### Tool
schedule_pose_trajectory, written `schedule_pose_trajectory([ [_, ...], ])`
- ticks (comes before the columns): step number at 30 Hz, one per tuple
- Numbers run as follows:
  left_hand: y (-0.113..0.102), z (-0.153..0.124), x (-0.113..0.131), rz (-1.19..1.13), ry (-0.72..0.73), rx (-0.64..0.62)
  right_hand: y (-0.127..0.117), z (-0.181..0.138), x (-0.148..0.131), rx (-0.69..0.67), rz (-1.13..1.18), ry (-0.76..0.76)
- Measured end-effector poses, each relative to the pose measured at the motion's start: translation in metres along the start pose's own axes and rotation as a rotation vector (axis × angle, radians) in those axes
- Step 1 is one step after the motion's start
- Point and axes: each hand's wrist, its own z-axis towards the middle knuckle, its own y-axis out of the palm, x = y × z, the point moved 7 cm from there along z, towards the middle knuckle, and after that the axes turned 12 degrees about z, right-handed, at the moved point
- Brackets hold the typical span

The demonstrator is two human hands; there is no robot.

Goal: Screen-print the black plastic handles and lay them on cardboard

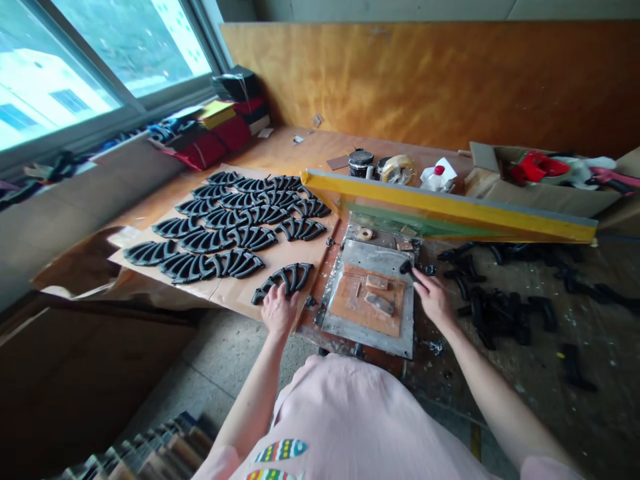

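Note:
My left hand is at the front edge of a cardboard sheet, fingers bent down on the nearest end of a short row of black curved handle-like pieces. Its fingertips are partly hidden against the black parts. My right hand pinches a black curved piece over the right edge of a grey metal plate. On that plate lies a brown board with small wooden blocks fixed on it.
Many more black pieces lie in fanned rows on the cardboard. Loose black pieces are heaped at right. A long yellow-taped barrier stands behind the plate. Beyond it are a dark jar, tape rolls and an open carton.

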Motion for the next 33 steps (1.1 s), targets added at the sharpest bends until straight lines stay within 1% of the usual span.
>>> schedule_pose_trajectory([
  [2, 0.011, -0.004, 0.02, 0.021, 0.0, -0.047, 0.025, -0.016, -0.051, -0.187, -0.051, -0.209],
  [3, 0.016, -0.003, 0.026, 0.024, -0.022, -0.077, 0.036, -0.022, -0.071, -0.257, -0.098, -0.282],
  [4, 0.022, -0.001, 0.03, 0.022, -0.045, -0.098, 0.045, -0.027, -0.085, -0.303, -0.152, -0.333],
  [6, 0.029, 0.007, 0.033, 0.01, -0.083, -0.109, 0.057, -0.03, -0.101, -0.338, -0.244, -0.372],
  [10, 0.031, 0.018, 0.031, -0.015, -0.125, -0.066, 0.062, -0.024, -0.104, -0.311, -0.298, -0.351],
  [13, 0.025, 0.02, 0.028, -0.029, -0.075, -0.049, 0.065, -0.023, -0.105, -0.272, -0.251, -0.382],
  [16, 0.014, 0.022, 0.029, -0.016, 0.045, -0.024, 0.069, -0.025, -0.106, -0.225, -0.179, -0.411],
  [18, 0.004, 0.028, 0.033, -0.007, 0.144, 0.022, 0.073, -0.026, -0.106, -0.21, -0.154, -0.414],
  [20, -0.003, 0.04, 0.041, -0.007, 0.254, 0.069, 0.076, -0.026, -0.105, -0.199, -0.147, -0.406],
  [22, -0.005, 0.057, 0.052, -0.016, 0.37, 0.081, 0.077, -0.026, -0.104, -0.192, -0.141, -0.391],
  [24, 0.0, 0.078, 0.06, -0.019, 0.455, 0.044, 0.077, -0.026, -0.103, -0.185, -0.127, -0.373],
  [26, 0.009, 0.099, 0.062, -0.004, 0.487, -0.025, 0.074, -0.026, -0.104, -0.171, -0.103, -0.35],
  [29, 0.024, 0.125, 0.056, 0.038, 0.466, -0.099, 0.069, -0.021, -0.108, -0.136, -0.076, -0.315],
  [31, 0.03, 0.135, 0.05, 0.053, 0.448, -0.107, 0.068, -0.016, -0.112, -0.114, -0.082, -0.306],
  [33, 0.032, 0.14, 0.047, 0.053, 0.443, -0.099, 0.074, -0.01, -0.118, -0.119, -0.112, -0.323],
])
